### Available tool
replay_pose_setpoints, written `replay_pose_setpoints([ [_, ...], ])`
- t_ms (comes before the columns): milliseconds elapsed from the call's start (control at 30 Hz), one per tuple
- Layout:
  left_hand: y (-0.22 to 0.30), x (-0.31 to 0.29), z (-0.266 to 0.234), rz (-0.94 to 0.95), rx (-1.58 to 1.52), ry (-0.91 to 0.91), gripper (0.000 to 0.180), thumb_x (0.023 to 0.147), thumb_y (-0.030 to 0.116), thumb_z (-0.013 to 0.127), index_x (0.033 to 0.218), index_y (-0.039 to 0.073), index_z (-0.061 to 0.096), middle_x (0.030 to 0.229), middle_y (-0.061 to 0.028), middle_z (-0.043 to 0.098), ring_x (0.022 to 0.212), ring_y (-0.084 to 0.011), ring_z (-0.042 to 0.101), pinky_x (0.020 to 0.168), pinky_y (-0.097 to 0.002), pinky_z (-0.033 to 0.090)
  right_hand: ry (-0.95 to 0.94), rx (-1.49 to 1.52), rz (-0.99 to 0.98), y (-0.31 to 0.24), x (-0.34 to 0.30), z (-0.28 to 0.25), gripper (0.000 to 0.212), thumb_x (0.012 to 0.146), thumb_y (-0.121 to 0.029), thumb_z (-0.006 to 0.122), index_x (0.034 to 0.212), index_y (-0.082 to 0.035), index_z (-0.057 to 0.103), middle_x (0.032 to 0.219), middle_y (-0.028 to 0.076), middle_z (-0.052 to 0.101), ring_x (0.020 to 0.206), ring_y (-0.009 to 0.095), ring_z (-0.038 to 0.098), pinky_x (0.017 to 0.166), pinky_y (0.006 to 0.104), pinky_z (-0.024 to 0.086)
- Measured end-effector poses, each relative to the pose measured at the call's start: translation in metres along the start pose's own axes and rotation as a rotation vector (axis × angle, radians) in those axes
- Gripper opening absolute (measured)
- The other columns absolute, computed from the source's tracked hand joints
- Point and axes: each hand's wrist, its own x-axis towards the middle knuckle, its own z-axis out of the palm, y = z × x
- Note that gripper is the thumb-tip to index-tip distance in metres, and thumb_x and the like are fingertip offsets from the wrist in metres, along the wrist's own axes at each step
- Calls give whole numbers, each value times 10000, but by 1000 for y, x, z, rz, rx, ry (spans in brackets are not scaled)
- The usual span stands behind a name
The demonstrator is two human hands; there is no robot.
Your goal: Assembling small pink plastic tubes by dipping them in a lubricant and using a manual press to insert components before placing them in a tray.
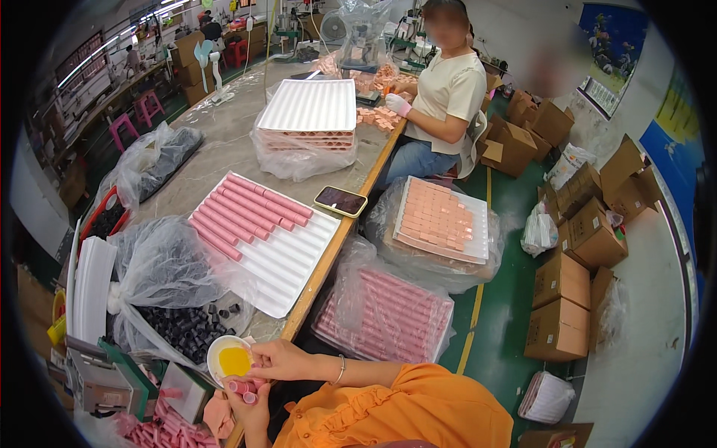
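Note:
At the table's near edge my left hand [252, 413] is wrapped round a few short pink tubes [243, 389], their round ends facing up. My right hand [281, 360] is closed in a pinch just above them, beside a white bowl [213, 358] with yellow stuff [236, 361] in it. What the right fingertips hold is too small to make out. Black caps [187, 328] lie in an opened clear plastic bag [168, 261] beyond the bowl. Farther off, a white ridged tray [291, 269] carries rows of pink tubes [252, 207].
Loose pink tubes [168, 429] are piled at the lower left. A phone [340, 201] lies by the table edge, near stacked white trays [308, 104]. Bagged trays of pink tubes [385, 313] stand right of the table. A co-worker [448, 82] sits at the far right side; cartons [560, 328] line the wall.

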Motion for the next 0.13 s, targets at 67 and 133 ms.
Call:
replay_pose_setpoints([
  [67,-11,0,-2,-6,-28,-20,503,719,-24,754,1092,57,426,1013,-51,495,916,-164,514,840,-284,431,-157,125,65,1,0,-6,366,829,-362,738,796,-58,536,571,36,537,507,168,541,511,292,432],
  [133,-19,1,-16,-110,-104,-162,578,725,-30,751,1194,62,428,1106,-76,522,1042,-167,530,916,-276,436,-206,266,50,4,1,-6,379,839,-374,735,819,-47,545,628,6,579,541,164,554,531,286,441],
])
